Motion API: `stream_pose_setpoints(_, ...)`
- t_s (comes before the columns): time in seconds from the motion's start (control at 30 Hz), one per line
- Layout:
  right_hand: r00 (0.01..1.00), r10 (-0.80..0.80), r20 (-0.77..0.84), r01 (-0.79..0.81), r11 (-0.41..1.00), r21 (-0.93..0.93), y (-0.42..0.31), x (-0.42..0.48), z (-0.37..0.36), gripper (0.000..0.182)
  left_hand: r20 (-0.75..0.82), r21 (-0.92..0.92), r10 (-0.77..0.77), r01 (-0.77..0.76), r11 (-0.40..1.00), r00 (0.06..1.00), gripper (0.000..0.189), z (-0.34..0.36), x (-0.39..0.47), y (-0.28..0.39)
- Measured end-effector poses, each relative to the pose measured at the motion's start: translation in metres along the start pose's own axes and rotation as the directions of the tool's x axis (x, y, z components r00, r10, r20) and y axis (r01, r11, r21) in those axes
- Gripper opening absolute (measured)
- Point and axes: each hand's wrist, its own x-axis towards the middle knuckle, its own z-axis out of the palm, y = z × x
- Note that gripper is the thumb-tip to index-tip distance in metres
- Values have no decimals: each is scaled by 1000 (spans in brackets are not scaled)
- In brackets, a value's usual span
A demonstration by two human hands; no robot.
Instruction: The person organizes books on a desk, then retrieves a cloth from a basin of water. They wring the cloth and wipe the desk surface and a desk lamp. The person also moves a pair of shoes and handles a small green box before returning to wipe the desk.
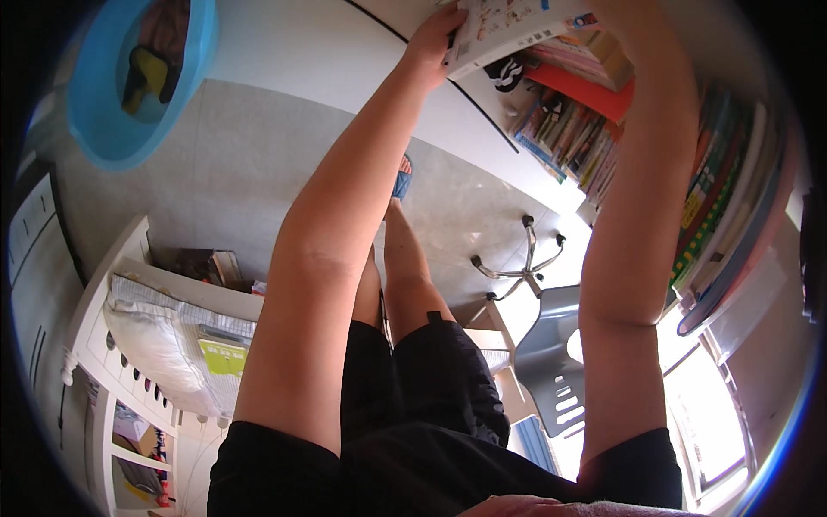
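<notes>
Near the top edge, my left hand [439, 42] grips the left end of a white box or thick book [510, 32] printed with small pictures and writing. My right arm reaches up to the right end of the same item, where my right hand [623, 16] is blurred at the top rim; its fingers cannot be made out. Just below the item is a shelf with a red folder or book [578, 90], a stack of books [594, 55] and a black-and-white striped thing [505, 72]. A row of upright books [572, 139] stands lower on the shelf.
Large books [717, 194] stand in a row beyond my right forearm. A blue plastic tub [155, 139] holding dark and yellow items is at upper left. A grey swivel chair [555, 342] is at lower right, and a white bed frame [123, 245] with a pillow [152, 346] at left.
</notes>
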Motion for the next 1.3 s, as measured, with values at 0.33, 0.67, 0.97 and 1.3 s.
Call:
stream_pose_setpoints(0.33,986,-77,-150,36,964,-262,-21,-42,3,46,-561,15,-121,157,988,819,62,40,0,-1)
stream_pose_setpoints(0.67,962,-42,-271,13,994,-108,31,-5,10,46,-505,-180,-391,349,919,769,33,11,45,6)
stream_pose_setpoints(0.97,954,15,-301,-47,994,-102,44,16,38,47,-442,854,375,510,-102,815,23,54,-13,35)
stream_pose_setpoints(1.3,891,-167,-421,150,986,-74,51,18,51,48,141,924,389,19,-382,911,27,83,-57,26)
